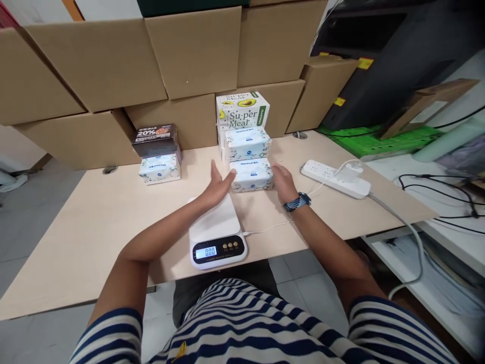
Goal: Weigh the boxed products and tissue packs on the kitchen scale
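The front tissue pack is flanked by 2 hands beyond the white scale, where 0.00 is displayed, on the desk. Its left edge is met by the left hand, whose grip is spread apart; at its right end the right hand is placed, though whether that grip is clamped cannot be told. A 2nd tissue pack is seen just behind. At left, a 3rd tissue pack is topped by a dark box.
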`<state>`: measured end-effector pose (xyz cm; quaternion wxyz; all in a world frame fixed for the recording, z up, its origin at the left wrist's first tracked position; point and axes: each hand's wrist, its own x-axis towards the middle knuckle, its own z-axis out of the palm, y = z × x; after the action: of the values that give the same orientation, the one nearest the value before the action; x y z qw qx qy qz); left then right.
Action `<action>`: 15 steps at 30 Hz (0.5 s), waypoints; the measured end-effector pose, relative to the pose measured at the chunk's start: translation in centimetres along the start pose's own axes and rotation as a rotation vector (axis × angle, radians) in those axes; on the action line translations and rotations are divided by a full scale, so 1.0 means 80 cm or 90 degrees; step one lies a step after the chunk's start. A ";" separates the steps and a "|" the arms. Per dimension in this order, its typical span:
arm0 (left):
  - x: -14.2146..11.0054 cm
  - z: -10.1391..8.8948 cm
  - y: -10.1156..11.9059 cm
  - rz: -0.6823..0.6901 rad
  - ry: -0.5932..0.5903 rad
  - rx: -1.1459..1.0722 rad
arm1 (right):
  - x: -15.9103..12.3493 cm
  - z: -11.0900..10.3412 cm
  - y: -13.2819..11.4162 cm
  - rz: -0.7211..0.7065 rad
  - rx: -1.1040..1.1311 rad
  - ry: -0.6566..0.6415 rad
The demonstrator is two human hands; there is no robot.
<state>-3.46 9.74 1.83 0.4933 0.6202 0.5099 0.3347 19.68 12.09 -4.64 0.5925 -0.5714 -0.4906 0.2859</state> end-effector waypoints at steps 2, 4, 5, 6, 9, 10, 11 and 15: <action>-0.002 0.022 0.020 -0.037 -0.035 -0.036 | -0.008 -0.007 -0.016 -0.002 -0.001 -0.048; -0.019 0.019 0.038 0.018 -0.034 -0.057 | -0.021 -0.018 -0.040 -0.020 0.004 -0.051; -0.034 0.010 0.045 0.058 -0.029 -0.062 | -0.029 -0.024 -0.055 -0.036 0.018 -0.034; -0.053 -0.002 0.049 0.095 -0.026 -0.065 | -0.039 -0.029 -0.069 -0.055 0.036 -0.014; -0.119 -0.045 0.045 0.162 0.004 -0.082 | -0.074 -0.035 -0.105 -0.134 0.102 -0.022; -0.140 -0.056 0.039 0.155 0.034 -0.101 | -0.086 -0.033 -0.112 -0.157 0.114 -0.056; -0.158 -0.064 0.031 0.130 0.065 -0.128 | -0.097 -0.029 -0.117 -0.172 0.115 -0.098; -0.207 -0.065 -0.005 -0.030 0.105 -0.236 | -0.123 -0.005 -0.104 -0.157 0.042 -0.191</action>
<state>-12.57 -4.76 4.39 0.5631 0.4772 0.4926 0.4610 14.68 1.56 0.83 0.5615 -0.4380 -0.6304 0.3091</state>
